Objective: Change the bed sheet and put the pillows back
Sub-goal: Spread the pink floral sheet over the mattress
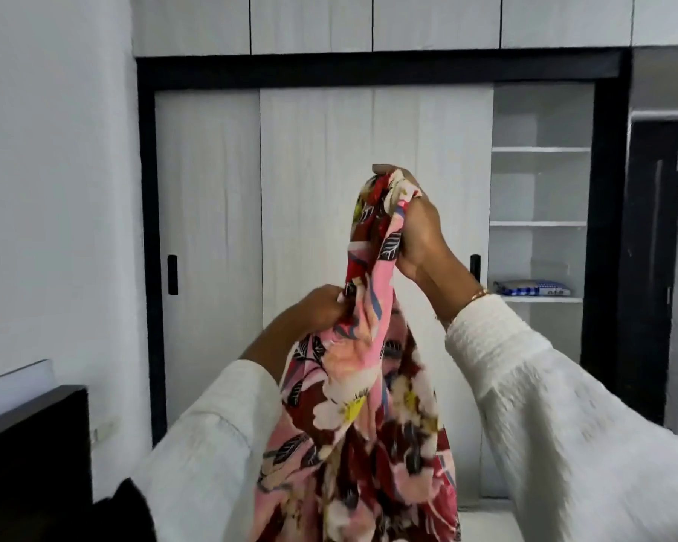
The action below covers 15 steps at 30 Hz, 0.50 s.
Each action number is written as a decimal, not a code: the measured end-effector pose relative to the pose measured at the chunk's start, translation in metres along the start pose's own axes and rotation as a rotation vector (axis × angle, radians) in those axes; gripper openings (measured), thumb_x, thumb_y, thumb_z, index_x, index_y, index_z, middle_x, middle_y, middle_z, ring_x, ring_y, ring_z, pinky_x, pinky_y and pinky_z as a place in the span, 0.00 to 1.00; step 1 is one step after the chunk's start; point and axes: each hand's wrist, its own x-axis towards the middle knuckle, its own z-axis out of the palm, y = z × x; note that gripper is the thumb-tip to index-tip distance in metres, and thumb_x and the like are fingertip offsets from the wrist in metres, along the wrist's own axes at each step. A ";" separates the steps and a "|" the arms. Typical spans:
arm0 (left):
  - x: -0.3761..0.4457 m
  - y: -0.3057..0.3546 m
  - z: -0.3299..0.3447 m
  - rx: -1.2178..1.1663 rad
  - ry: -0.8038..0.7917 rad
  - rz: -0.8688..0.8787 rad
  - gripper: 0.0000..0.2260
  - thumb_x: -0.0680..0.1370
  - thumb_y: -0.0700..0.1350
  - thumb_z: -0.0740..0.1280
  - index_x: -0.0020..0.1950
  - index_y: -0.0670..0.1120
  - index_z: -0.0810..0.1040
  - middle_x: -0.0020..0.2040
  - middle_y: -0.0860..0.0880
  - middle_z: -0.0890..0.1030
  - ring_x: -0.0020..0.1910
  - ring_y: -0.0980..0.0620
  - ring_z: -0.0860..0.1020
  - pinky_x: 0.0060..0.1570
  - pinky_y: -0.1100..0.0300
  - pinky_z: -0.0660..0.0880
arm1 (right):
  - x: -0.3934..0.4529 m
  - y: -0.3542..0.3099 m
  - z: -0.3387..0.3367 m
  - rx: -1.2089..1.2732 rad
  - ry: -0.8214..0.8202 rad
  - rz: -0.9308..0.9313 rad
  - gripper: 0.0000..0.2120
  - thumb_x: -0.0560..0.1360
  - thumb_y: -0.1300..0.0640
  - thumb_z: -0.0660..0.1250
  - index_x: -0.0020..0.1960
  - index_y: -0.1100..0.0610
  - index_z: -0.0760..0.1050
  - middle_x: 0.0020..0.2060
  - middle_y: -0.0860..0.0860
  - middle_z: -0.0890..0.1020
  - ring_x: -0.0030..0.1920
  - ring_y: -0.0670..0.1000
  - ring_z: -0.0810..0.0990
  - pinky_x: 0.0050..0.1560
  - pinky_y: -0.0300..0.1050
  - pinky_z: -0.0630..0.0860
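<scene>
Wardrobe [318, 236]: white sliding doors in a black frame, filling the far wall, with white upper cabinets above. The right section stands open, showing white shelves [541, 224].

Bed sheet [353, 404]: floral print in pink, dark red, cream and yellow, with black leaf motifs. Held up in front of the wardrobe, gathered into a narrow bunch at the top and widening as it hangs down past the bottom edge of the view. It runs between both hands, its top bunch inside the right hand, its upper left edge in the left hand.

Sleeves: white textured fabric on both forearms; a thin bracelet [478, 295] at the right wrist.

Dark furniture [28, 455]: lower left corner, against the white wall.

Right hand [419, 236]: raised highest, fingers curled round the bunched top of the sheet, gripping it.

Left hand [321, 307]: lower and to the left, fingers pinching a fold of the sheet at its edge.

Folded blue-and-white item [533, 287]: lying on a lower open shelf.
</scene>
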 end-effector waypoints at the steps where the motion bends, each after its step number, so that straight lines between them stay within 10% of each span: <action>1: 0.005 0.002 0.002 0.098 0.027 -0.016 0.17 0.74 0.47 0.66 0.51 0.33 0.78 0.52 0.34 0.80 0.52 0.40 0.78 0.46 0.56 0.70 | -0.004 -0.003 -0.002 -0.074 0.024 -0.085 0.14 0.77 0.68 0.51 0.47 0.58 0.74 0.34 0.52 0.77 0.33 0.49 0.76 0.39 0.41 0.74; 5: 0.018 0.007 -0.013 0.324 0.374 0.011 0.15 0.80 0.45 0.58 0.53 0.35 0.78 0.55 0.35 0.79 0.56 0.40 0.76 0.51 0.53 0.69 | -0.022 0.030 -0.049 -0.550 0.233 -0.283 0.17 0.69 0.67 0.59 0.57 0.57 0.71 0.46 0.49 0.78 0.45 0.45 0.76 0.50 0.41 0.73; 9: 0.022 0.039 -0.030 -0.100 0.652 0.132 0.13 0.74 0.41 0.59 0.52 0.39 0.80 0.51 0.40 0.81 0.52 0.44 0.78 0.48 0.58 0.70 | -0.052 0.077 -0.098 -0.910 0.021 0.248 0.38 0.69 0.59 0.72 0.71 0.59 0.54 0.46 0.52 0.77 0.40 0.49 0.76 0.33 0.34 0.73; 15: 0.015 0.068 -0.050 -0.501 0.495 0.205 0.09 0.72 0.37 0.59 0.45 0.45 0.78 0.47 0.43 0.81 0.47 0.49 0.77 0.54 0.54 0.74 | -0.070 0.102 -0.083 -0.831 -0.237 0.732 0.15 0.80 0.57 0.57 0.63 0.64 0.66 0.31 0.55 0.72 0.22 0.47 0.76 0.31 0.44 0.80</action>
